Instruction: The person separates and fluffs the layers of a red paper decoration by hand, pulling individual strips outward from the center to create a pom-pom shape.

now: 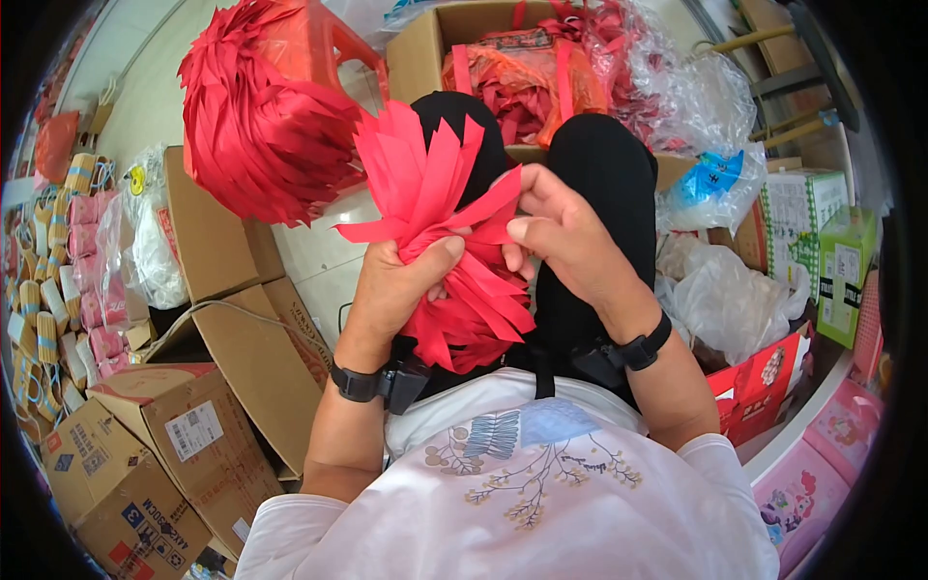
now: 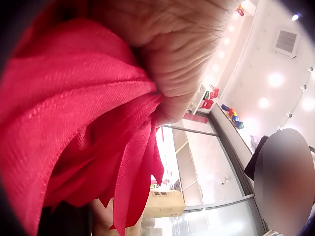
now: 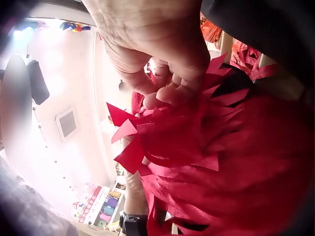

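A bunch of red ribbon strips (image 1: 474, 314) with pointed ends is held over the lap, fanning out above and below its narrow middle. The left hand (image 1: 401, 280) grips it round that middle, thumb across the front; in the left wrist view the strips (image 2: 83, 113) spread out from under the palm. On the other side, the right hand (image 1: 570, 237) pinches the end of one red ribbon strip (image 1: 483, 210) between curled fingers. In the right wrist view, the fingertips of the right hand (image 3: 162, 54) are close together at the ribbon's edge.
A large heap of red ribbon strips (image 1: 261, 126) hangs over a red plastic stool (image 1: 300, 43) at the upper left. Ahead stands a cardboard box (image 1: 416, 58) with bagged red ribbon. Opened cartons (image 1: 256, 338) lie at left; plastic bags (image 1: 735, 300) and a green box (image 1: 846, 275) at right.
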A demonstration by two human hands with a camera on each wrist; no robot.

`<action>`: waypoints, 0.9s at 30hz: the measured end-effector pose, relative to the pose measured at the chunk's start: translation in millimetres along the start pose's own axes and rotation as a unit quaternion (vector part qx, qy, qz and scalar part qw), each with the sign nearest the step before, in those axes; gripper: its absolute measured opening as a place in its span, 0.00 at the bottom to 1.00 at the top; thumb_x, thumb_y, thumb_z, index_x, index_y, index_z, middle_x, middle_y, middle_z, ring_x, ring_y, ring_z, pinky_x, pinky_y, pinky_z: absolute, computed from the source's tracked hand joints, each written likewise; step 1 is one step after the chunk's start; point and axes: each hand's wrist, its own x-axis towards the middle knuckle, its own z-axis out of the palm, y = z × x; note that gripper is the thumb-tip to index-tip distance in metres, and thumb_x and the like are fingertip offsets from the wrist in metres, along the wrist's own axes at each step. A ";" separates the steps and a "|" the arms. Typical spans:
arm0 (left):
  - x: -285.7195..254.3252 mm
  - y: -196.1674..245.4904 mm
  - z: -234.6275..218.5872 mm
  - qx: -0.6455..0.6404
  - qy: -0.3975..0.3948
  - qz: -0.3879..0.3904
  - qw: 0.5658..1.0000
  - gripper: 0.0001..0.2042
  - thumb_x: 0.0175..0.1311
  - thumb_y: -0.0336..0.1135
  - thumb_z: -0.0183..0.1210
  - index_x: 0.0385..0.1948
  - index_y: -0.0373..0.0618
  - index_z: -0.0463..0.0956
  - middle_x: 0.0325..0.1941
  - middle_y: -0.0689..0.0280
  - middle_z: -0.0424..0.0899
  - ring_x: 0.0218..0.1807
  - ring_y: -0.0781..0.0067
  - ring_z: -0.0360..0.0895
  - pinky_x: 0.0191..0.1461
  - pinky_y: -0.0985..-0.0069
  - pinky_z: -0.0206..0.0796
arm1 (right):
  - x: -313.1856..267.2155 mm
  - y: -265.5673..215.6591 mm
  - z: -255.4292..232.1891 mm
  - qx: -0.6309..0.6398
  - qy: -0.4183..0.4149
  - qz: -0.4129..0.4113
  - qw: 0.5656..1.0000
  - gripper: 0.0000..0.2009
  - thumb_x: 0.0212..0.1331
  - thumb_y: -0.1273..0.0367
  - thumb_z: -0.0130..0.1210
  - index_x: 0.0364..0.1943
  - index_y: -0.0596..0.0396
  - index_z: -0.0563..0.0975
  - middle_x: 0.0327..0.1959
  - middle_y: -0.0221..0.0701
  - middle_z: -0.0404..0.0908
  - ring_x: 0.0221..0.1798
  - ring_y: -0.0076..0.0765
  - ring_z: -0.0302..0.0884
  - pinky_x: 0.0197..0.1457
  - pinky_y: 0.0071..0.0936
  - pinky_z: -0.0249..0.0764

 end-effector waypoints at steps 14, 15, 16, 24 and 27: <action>1.2 2.6 0.0 0.007 -0.024 0.006 1.000 0.10 0.66 0.32 0.61 0.46 0.41 0.81 0.27 0.76 0.79 0.21 0.88 0.70 0.25 0.86 0.64 | 3.4 10.0 -3.1 -0.118 -0.057 0.085 0.988 0.06 0.68 0.68 0.56 0.40 0.54 0.74 0.26 0.24 0.78 0.26 0.17 0.75 0.30 0.16 0.71; 1.3 2.0 -0.1 0.006 -0.019 0.005 1.000 0.10 0.66 0.32 0.61 0.46 0.41 0.81 0.27 0.75 0.79 0.21 0.88 0.70 0.25 0.86 0.64 | 4.8 7.8 -6.7 -0.132 -0.063 0.114 0.983 0.05 0.67 0.70 0.56 0.41 0.54 0.74 0.28 0.22 0.76 0.27 0.15 0.74 0.32 0.16 0.71; 1.2 1.4 -0.4 0.005 -0.013 0.004 1.000 0.09 0.66 0.32 0.61 0.45 0.41 0.81 0.27 0.75 0.79 0.21 0.88 0.70 0.25 0.86 0.64 | 6.9 5.8 -6.7 -0.183 -0.020 0.056 0.981 0.05 0.66 0.71 0.56 0.42 0.55 0.75 0.28 0.22 0.76 0.28 0.15 0.73 0.32 0.16 0.71; 2.0 1.6 2.5 0.008 -0.005 0.017 1.000 0.09 0.66 0.31 0.61 0.44 0.41 0.80 0.28 0.75 0.80 0.21 0.88 0.71 0.25 0.85 0.65 | 5.5 -34.8 9.7 -0.081 0.033 -0.048 0.995 0.08 0.68 0.69 0.52 0.44 0.58 0.77 0.32 0.25 0.79 0.24 0.13 0.71 0.25 0.12 0.65; 2.6 2.1 4.3 0.012 -0.005 0.019 1.000 0.09 0.66 0.31 0.61 0.45 0.41 0.80 0.29 0.74 0.80 0.21 0.88 0.71 0.24 0.85 0.65 | 10.6 -27.1 14.0 -0.032 0.006 -0.028 0.999 0.08 0.69 0.68 0.52 0.44 0.59 0.77 0.34 0.27 0.81 0.23 0.14 0.73 0.23 0.11 0.65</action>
